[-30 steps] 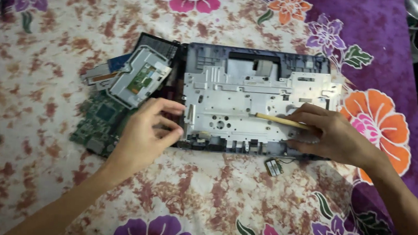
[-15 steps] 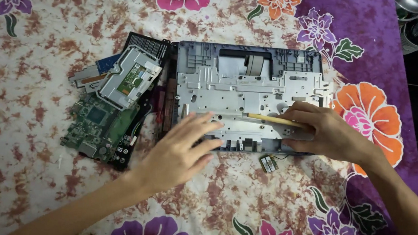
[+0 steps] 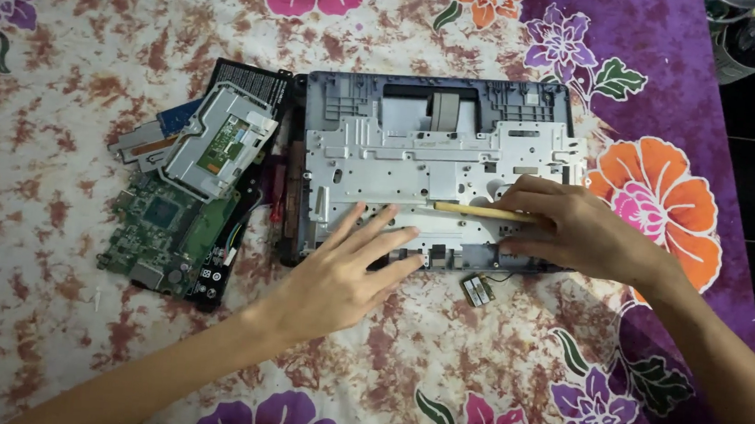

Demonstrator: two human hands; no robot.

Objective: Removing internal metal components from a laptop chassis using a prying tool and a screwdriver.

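Left hand (image 3: 345, 277) moved onto stiff laptop shell (image 3: 435, 167), open flat; right hand (image 3: 578, 232) grips wooden stick (image 3: 476, 211); likely light, hold edges.

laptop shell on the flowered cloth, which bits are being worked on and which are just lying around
In hand:
laptop shell, under both hands
left hand, flat on its lower edge
right hand, holding the yellowish stick

Lying about:
green circuit board
silver drive on top of it
small chip card
pot at the corner
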